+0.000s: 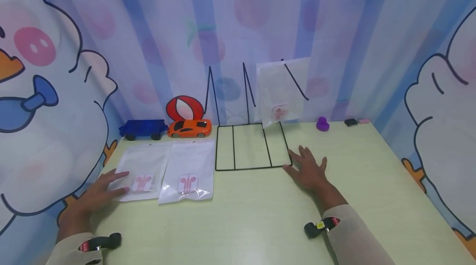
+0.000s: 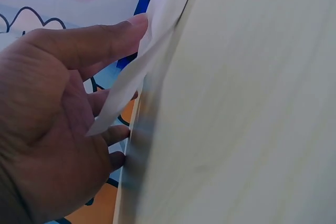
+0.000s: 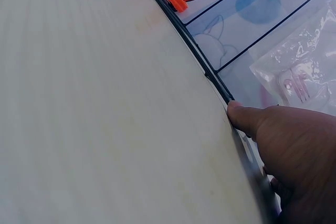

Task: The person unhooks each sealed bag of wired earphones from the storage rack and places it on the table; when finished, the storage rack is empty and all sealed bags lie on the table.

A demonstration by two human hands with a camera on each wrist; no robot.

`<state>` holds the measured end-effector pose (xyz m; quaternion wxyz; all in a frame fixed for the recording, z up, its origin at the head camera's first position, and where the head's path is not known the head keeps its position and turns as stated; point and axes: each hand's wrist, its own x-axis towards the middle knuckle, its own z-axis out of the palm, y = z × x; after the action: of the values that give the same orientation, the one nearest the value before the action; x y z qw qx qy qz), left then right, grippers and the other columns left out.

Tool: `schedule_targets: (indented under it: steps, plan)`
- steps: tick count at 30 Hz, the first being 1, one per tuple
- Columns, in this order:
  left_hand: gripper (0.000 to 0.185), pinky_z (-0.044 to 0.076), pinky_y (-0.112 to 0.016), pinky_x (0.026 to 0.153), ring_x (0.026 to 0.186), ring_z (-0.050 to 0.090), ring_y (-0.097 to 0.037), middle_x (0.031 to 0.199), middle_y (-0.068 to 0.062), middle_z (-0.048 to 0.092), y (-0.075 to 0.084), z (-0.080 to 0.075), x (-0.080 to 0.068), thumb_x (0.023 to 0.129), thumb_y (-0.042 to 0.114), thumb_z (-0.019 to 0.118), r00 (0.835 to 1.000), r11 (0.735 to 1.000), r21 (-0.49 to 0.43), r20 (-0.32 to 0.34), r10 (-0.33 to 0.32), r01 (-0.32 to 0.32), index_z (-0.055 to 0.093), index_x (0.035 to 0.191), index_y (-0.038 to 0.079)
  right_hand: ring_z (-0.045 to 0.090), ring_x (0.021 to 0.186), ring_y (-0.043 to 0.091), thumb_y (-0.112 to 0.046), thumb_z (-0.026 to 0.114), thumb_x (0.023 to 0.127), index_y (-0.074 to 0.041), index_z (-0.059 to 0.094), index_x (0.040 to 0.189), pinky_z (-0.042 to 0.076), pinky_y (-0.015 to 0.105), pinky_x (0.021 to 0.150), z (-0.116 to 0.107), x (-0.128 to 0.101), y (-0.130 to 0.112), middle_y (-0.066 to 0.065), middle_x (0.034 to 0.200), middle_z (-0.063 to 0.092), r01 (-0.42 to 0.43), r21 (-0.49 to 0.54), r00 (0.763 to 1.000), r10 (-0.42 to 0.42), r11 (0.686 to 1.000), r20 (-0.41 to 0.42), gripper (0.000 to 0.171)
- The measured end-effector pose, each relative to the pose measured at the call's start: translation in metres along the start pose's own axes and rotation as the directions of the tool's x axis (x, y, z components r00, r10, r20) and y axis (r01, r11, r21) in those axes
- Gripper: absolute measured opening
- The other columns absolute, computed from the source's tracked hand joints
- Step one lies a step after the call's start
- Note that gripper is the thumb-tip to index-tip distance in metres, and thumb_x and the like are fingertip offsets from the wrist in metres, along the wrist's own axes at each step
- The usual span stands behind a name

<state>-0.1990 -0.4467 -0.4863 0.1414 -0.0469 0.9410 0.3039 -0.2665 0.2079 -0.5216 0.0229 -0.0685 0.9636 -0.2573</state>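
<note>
My left hand [image 1: 98, 192] is at the left edge of a white plastic packet of earphones [image 1: 139, 157]. In the left wrist view the packet's raised edge [image 2: 123, 85] lies between the thumb and the fingers, which pinch it. A second earphone packet [image 1: 190, 155] lies flat beside it, slightly overlapping. My right hand [image 1: 308, 170] has its fingers spread, with the thumb tip at the front right corner of a black wire display rack [image 1: 245, 168]. From the rack's right hook hangs a third earphone packet [image 1: 269, 85].
A blue toy cart [image 1: 143, 128] and an orange toy car [image 1: 189, 128] stand behind the packets. At the back right are a purple knob-shaped object [image 1: 322, 124], a small black item [image 1: 351, 122] and a pink one [image 1: 363, 120]. A printed curtain [image 1: 342, 50] backs the table.
</note>
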Motion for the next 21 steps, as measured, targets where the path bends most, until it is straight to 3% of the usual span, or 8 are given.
schedule_targets:
  steps: [6, 11, 15, 21]
  plan:
    - [0.091, 0.005, -0.093, 0.117, 0.158, -0.008, -0.07, 0.175, -0.039, -0.005, 0.005, 0.001, 0.003, 0.104, 0.058, 0.067, 1.0, 0.999, 0.049, 0.012, -0.02, 0.02, 0.033, 0.169, 0.004, 0.005, 0.171, 0.046, -0.057, 0.053, 0.111, -0.019, 0.036, 0.172, -0.016, 0.085, 0.124, 0.001, 0.001, 0.002, 0.022, 0.183, 0.016, 0.0, 0.0, 1.0, 0.0, 1.0, 0.001, 0.073]
    - [0.095, 0.002, -0.093, 0.118, 0.155, -0.001, -0.075, 0.172, -0.044, 0.007, 0.014, 0.004, 0.007, 0.102, 0.065, 0.064, 1.0, 0.98, 0.2, -0.023, -0.004, 0.008, 0.033, 0.168, 0.003, 0.005, 0.171, 0.047, -0.058, 0.052, 0.11, -0.019, 0.036, 0.172, -0.015, 0.085, 0.124, 0.002, 0.002, 0.004, 0.022, 0.183, 0.016, -0.001, -0.004, 1.0, 0.001, 1.0, 0.007, 0.075]
    - [0.099, -0.002, -0.095, 0.116, 0.154, -0.001, -0.077, 0.171, -0.043, 0.015, 0.033, 0.007, 0.007, 0.1, 0.073, 0.059, 0.998, 0.95, 0.313, -0.057, 0.007, 0.011, 0.033, 0.169, 0.006, 0.006, 0.171, 0.046, -0.058, 0.053, 0.11, -0.019, 0.036, 0.172, -0.014, 0.085, 0.124, 0.002, 0.002, 0.004, 0.022, 0.183, 0.016, -0.002, -0.009, 1.0, 0.002, 1.0, 0.006, 0.074]
    - [0.1, -0.001, -0.096, 0.116, 0.155, 0.001, -0.076, 0.173, -0.04, 0.016, 0.065, 0.017, 0.01, 0.099, 0.071, 0.062, 0.994, 0.938, 0.346, -0.104, 0.044, -0.006, 0.033, 0.169, 0.007, 0.006, 0.171, 0.047, -0.057, 0.053, 0.111, -0.019, 0.036, 0.172, -0.013, 0.086, 0.124, 0.002, 0.003, 0.003, 0.023, 0.182, 0.016, -0.003, -0.02, 1.0, 0.003, 1.0, 0.007, 0.074]
